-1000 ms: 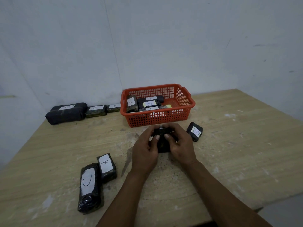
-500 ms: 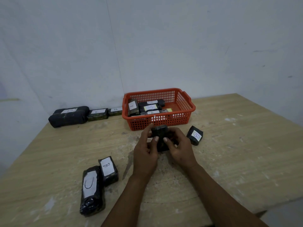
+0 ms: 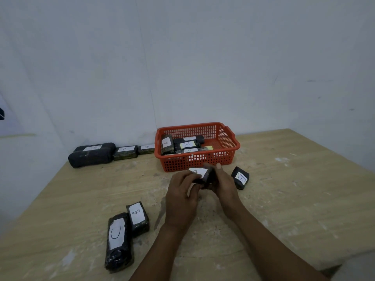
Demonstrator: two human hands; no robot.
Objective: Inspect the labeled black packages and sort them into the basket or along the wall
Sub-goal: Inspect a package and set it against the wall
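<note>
Nearest the table's [image 3: 284,209] front edge, on the left, a long black package marked C [image 3: 118,241] is lying with a shorter package marked B [image 3: 138,218] touching its far right side. Just beyond, at the table's middle, a person is gripping a small black package [image 3: 205,176] in both hands above the wood, its white label turning up toward the left. The left hand [image 3: 182,196] is curling its fingers around the package's near left side, while the right hand [image 3: 224,182] is clasping the right side, fingertips showing over the top. Immediately right of the right hand, another small package marked B [image 3: 240,178] is resting on the table. Farther back, an orange basket [image 3: 231,148] is sitting close to the wall [image 3: 203,67], holding several labeled packages, one marked A [image 3: 167,144] leaning at its left end. Left of the basket, three more packages are lining the wall: a small B [image 3: 146,149], then a C [image 3: 125,152], then a large bundle [image 3: 91,155] at the far left.
</note>
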